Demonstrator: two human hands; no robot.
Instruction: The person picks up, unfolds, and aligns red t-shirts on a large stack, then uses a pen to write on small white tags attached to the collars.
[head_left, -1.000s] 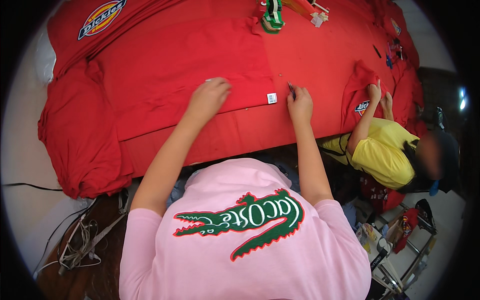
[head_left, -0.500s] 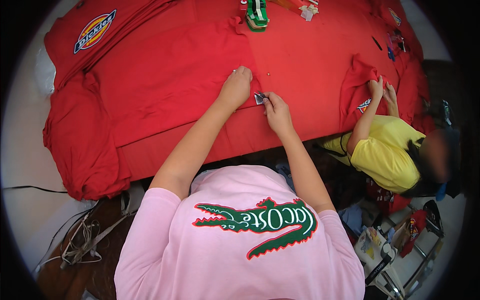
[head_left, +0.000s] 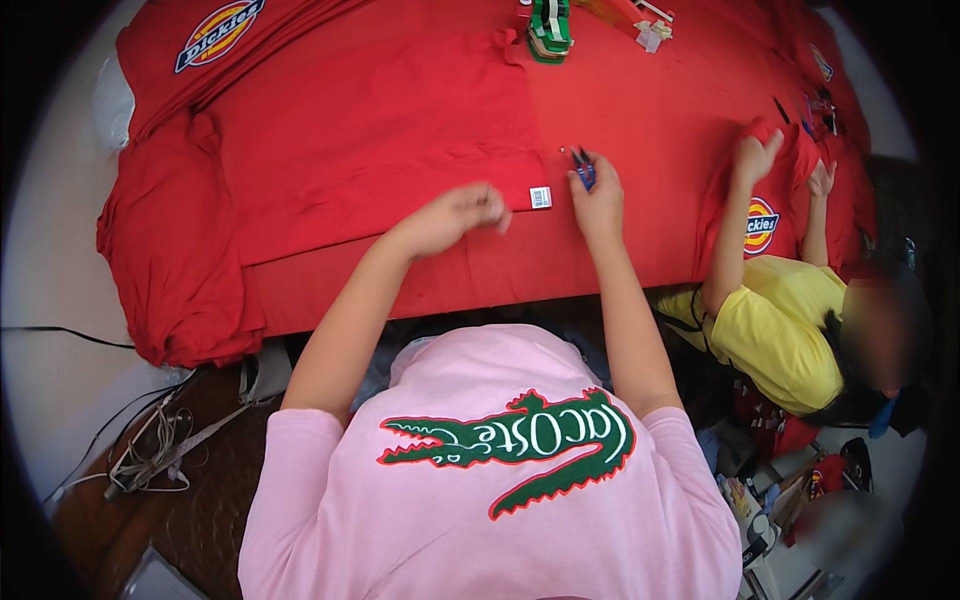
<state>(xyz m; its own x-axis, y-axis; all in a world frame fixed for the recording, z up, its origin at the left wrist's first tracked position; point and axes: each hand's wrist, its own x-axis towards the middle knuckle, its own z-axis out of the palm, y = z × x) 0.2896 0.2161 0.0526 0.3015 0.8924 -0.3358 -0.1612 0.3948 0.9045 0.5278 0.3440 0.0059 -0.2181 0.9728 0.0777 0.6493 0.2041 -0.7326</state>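
Observation:
A red garment lies spread on the red-covered table in front of me. On its lower right corner sits a small white label with dark print. My right hand is closed on small blue thread snips, their dark blades pointing away from me, just right of the label. My left hand hovers over the garment's near edge, left of the label. Its fingers are bent and smeared by motion, so whether they hold anything does not show.
Bunched red fabric hangs over the table's left end. A green object and white scraps lie at the far side. To the right, a co-worker in a yellow shirt handles another red garment. Cables tangle below left.
My left hand has come off the garment and moved left and nearer. My right hand, with the snips, has drawn away from the label, which now lies in full sight. The co-worker's hands have spread apart.

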